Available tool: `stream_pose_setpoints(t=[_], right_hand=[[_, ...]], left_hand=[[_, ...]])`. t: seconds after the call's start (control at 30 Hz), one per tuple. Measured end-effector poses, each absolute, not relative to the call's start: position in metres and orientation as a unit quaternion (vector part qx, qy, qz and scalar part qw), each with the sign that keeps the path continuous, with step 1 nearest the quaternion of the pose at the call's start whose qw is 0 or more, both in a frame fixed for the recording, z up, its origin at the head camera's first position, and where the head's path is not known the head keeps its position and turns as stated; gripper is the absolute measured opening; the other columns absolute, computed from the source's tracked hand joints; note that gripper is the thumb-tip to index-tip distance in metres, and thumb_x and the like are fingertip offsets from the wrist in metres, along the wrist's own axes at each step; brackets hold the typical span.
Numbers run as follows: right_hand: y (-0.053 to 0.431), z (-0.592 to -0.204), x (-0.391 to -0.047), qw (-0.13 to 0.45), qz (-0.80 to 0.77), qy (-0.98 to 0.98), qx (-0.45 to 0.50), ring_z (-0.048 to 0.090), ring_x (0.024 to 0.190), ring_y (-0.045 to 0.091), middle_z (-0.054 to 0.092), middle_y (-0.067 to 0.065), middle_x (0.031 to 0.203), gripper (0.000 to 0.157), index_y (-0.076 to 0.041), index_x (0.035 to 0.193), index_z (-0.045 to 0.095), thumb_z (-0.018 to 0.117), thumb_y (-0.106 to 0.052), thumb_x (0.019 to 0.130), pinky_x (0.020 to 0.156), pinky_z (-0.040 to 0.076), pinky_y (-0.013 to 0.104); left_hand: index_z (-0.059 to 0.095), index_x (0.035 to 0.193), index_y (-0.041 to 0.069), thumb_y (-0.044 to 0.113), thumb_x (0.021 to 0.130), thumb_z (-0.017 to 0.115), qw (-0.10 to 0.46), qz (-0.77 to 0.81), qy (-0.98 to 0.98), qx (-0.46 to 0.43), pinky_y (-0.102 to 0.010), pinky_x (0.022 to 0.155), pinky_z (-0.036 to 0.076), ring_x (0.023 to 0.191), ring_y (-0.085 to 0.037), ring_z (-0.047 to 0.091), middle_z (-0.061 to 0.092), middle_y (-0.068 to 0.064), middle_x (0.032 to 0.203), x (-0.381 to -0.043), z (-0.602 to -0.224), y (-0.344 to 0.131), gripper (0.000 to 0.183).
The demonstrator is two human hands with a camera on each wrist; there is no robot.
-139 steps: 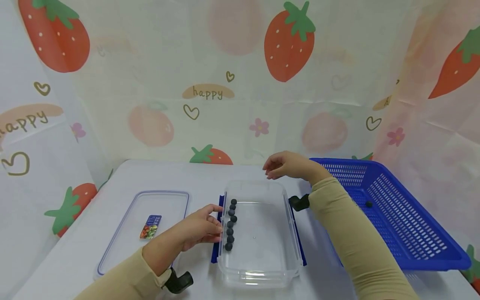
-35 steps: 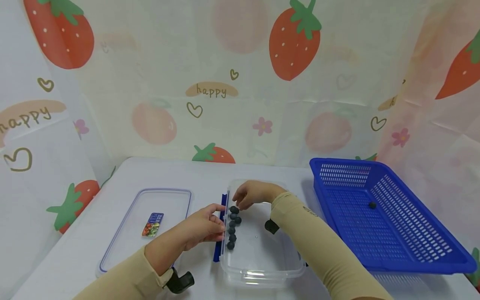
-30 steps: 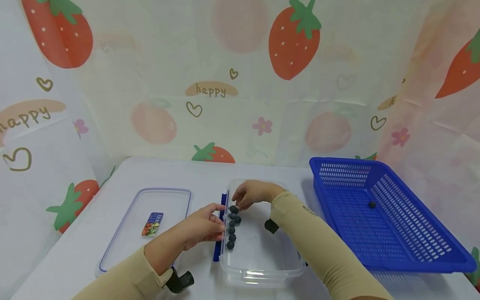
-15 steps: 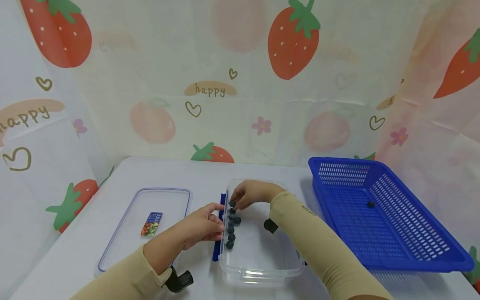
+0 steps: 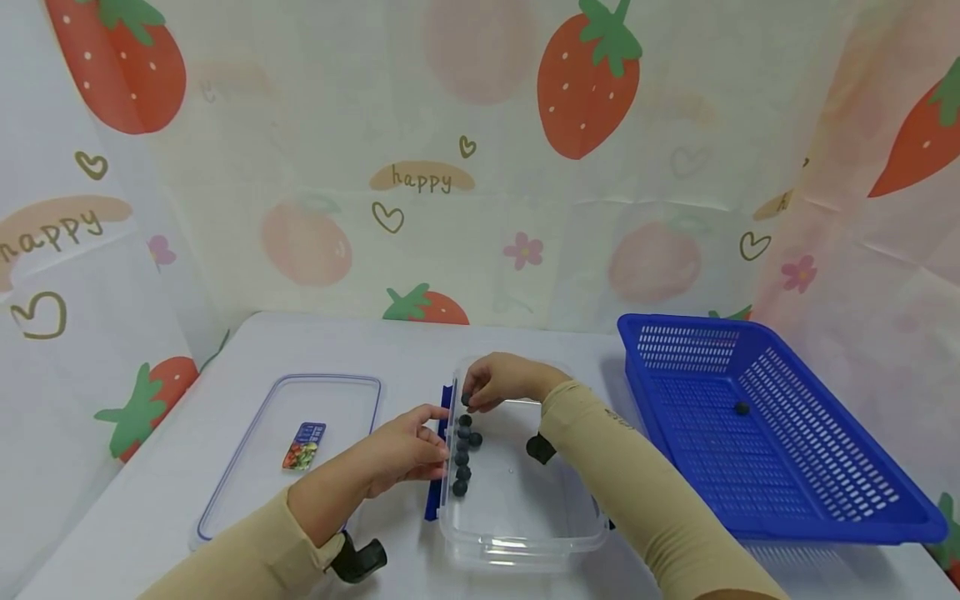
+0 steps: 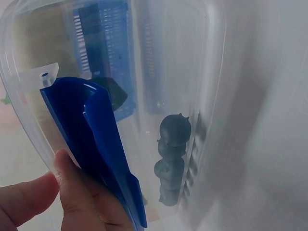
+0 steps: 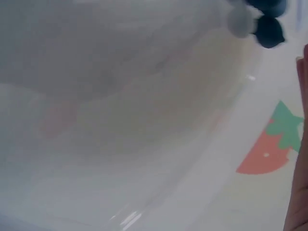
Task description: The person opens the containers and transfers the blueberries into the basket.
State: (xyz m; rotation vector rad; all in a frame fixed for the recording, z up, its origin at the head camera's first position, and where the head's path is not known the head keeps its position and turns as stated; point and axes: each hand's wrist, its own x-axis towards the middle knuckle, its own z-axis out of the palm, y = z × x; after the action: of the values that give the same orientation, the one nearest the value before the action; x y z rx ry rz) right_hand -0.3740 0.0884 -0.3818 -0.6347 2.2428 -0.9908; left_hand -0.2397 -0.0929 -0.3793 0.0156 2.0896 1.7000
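Note:
In the head view, a clear plastic food box (image 5: 517, 500) stands at the middle of the table with its side latches swung out. Several blueberries (image 5: 461, 458) form a line inside along its left wall. My left hand (image 5: 405, 454) holds the box's left side, fingers at the blue latch (image 6: 96, 139) in the left wrist view. Inside the box's far left corner, my right hand (image 5: 506, 382) pinches a single blueberry (image 5: 467, 400), partly hidden by the fingertips. The right wrist view shows dark blueberries (image 7: 269, 31) blurred at the top and one edge of the hand (image 7: 301, 159).
A blue plastic basket (image 5: 780, 467) stands on the right with one blueberry (image 5: 741, 408) in it. Left of the box lies its clear lid (image 5: 247, 467), blue seal round the edge, bearing a colourful label (image 5: 303, 446). A strawberry-print curtain (image 5: 420, 242) hangs behind the table.
My right hand came from beside the basket into the box. Over the last second it shifted the pinched blueberry slightly toward the far end, apart from the line. My left hand has stayed put.

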Motion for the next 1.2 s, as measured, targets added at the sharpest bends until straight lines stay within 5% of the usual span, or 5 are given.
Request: stream_pose_setpoints(t=[0.23,0.67,1.2], right_hand=[[0.090,-0.370,-0.375,0.295,-0.368,0.846,-0.249,0.064,0.090,0.032,0.066,0.010,0.085,0.010,-0.002,0.091,0.062,0.066,-0.002,0.082,0.072,0.055,0.029],[0.104,-0.336,-0.366,0.258,-0.314,0.869,-0.283,0.064,0.080,0.020,0.062,0.008,0.085,0.011,-0.006,0.087,0.060,0.068,-0.004,0.080,0.073,0.055,0.030],[0.196,-0.286,-0.359,0.215,-0.306,0.887,-0.272,0.064,0.084,0.018,0.063,0.009,0.091,0.012,-0.003,0.090,0.058,0.065,-0.003,0.081,0.078,0.053,0.036]], left_hand=[[0.036,0.135,0.013,0.000,0.087,0.057,0.223,0.613,0.758,0.001,-0.030,0.070,0.055,0.072,-0.020,0.060,0.055,-0.013,0.090,-0.240,-0.379,-0.093,0.055],[0.035,0.135,0.013,0.000,0.087,0.057,0.227,0.614,0.756,0.008,-0.030,0.070,0.055,0.072,-0.020,0.060,0.055,-0.013,0.090,-0.241,-0.380,-0.092,0.054],[0.035,0.135,0.013,0.000,0.086,0.058,0.223,0.614,0.757,0.014,-0.030,0.070,0.055,0.073,-0.020,0.059,0.054,-0.013,0.091,-0.241,-0.382,-0.092,0.056]])
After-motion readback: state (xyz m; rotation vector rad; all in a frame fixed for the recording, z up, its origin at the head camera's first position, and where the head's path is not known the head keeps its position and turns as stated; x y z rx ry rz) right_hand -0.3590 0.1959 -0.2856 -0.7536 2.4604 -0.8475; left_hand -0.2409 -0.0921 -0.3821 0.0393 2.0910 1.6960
